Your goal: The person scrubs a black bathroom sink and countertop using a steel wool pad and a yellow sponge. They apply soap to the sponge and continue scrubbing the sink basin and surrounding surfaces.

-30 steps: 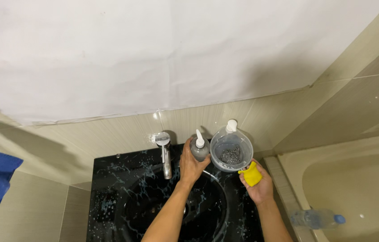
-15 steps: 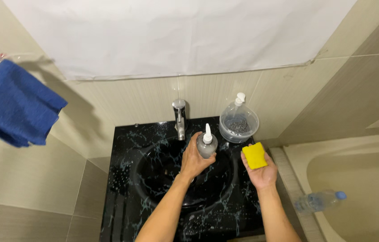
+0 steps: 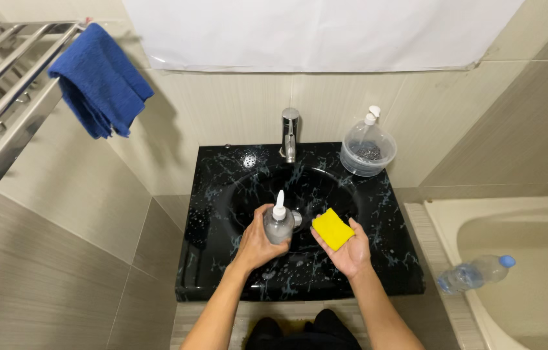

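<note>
The left hand (image 3: 256, 241) grips one small bottle (image 3: 278, 224) upright over the black sink (image 3: 222, 194), its nozzle pointing up. Just to its right, the right hand (image 3: 350, 249) lies open, palm up, carrying one yellow sponge (image 3: 332, 228). Bottle and sponge are near, not touching. One tap (image 3: 290, 133), one bowl (image 3: 368, 150) and one blue towel (image 3: 99, 81) stand behind.

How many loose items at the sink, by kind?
Pump bottles: 2, the grey pump bottle in the left hand and the clear pump bottle behind the plastic tub.
Yellow sponge: 1, on the right hand.
Clear plastic tub: 1.
Blue towel: 1, on the rack.
Water bottle: 1, on the bathtub edge.
Total: 6
</note>
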